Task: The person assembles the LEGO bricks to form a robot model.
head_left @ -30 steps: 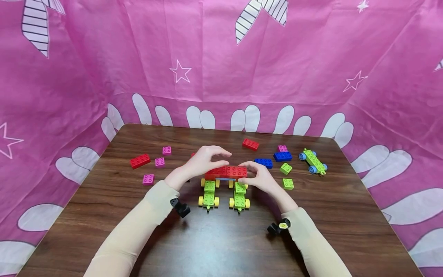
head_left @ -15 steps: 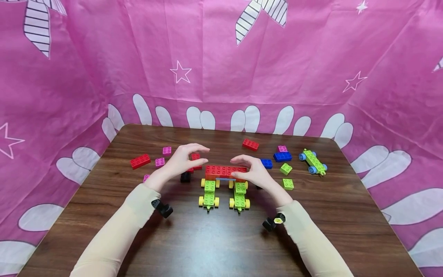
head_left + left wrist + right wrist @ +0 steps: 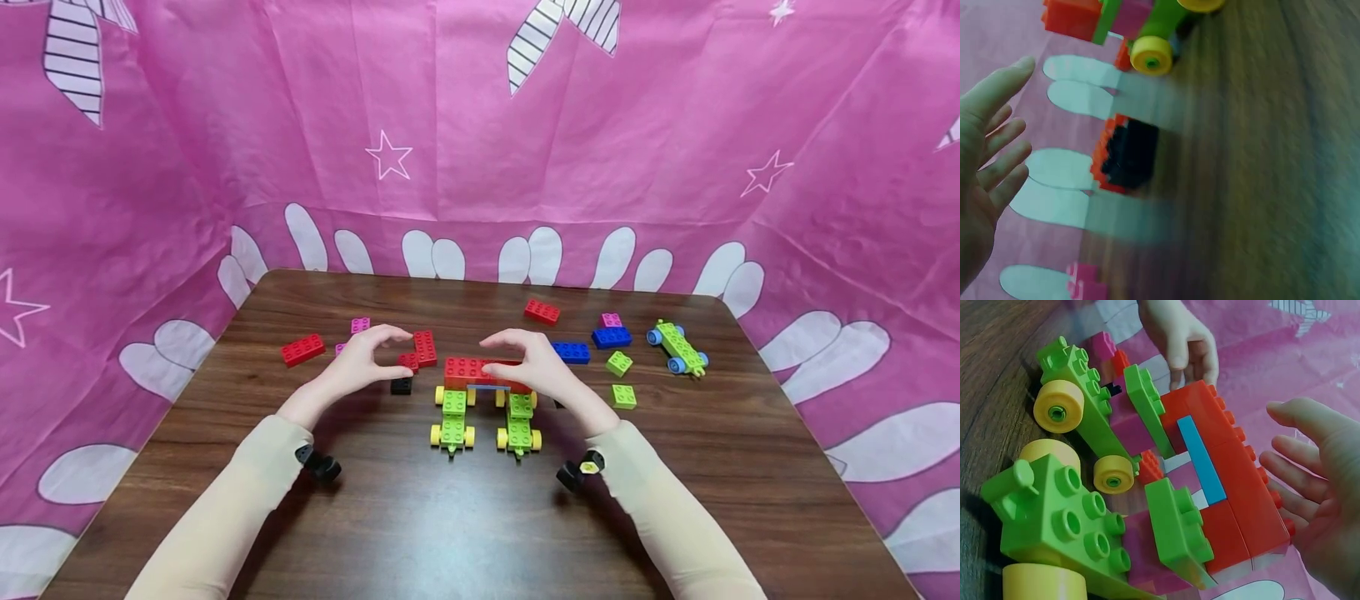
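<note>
Left grip (image 3: 354, 360) spread, near black brick (image 3: 401, 386). Right grip (image 3: 538, 371) spread, partly hiding red span (image 3: 465, 371) atop yellow-wheeled bases (image 3: 453, 429). Farther right on surface (image 3: 480, 517): blue bricks (image 3: 572, 352).

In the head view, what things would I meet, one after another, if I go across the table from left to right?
Leftmost red brick, far pink brick, black brick, left yellow-wheeled green base, right yellow-wheeled green base, left blue brick, nearer loose green brick, blue-wheeled green base.
</note>
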The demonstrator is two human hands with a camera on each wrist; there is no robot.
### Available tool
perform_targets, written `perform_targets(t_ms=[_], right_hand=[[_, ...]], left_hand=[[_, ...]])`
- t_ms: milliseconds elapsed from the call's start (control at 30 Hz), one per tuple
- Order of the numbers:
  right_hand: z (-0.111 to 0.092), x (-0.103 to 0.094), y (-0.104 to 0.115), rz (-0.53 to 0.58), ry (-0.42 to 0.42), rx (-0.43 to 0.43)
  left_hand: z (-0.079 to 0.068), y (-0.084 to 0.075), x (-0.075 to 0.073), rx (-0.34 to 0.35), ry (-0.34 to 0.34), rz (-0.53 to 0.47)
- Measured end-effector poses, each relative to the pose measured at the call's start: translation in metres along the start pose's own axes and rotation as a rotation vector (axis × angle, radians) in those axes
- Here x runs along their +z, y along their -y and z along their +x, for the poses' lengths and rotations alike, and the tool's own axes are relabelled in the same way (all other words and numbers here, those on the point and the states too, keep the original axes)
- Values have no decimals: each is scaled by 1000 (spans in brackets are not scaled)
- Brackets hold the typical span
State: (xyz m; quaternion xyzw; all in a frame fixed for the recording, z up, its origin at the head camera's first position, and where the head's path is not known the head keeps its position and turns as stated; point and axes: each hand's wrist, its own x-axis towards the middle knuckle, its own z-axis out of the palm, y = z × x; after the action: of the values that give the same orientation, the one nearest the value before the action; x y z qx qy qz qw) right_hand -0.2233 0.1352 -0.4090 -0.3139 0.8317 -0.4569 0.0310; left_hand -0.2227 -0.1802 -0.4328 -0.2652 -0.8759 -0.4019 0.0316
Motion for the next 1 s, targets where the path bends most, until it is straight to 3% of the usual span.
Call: perform_targets(t_ms=[333, 567, 1000], right_hand=[[2, 2, 2, -64, 64, 62], [4, 4, -2, -101, 105, 57], [5, 7, 0, -157, 107, 67]], left_hand=[[-13, 15, 8, -47, 24, 31], [-16, 23, 12, -104, 39, 11], [-18, 31, 16, -129, 13, 48]])
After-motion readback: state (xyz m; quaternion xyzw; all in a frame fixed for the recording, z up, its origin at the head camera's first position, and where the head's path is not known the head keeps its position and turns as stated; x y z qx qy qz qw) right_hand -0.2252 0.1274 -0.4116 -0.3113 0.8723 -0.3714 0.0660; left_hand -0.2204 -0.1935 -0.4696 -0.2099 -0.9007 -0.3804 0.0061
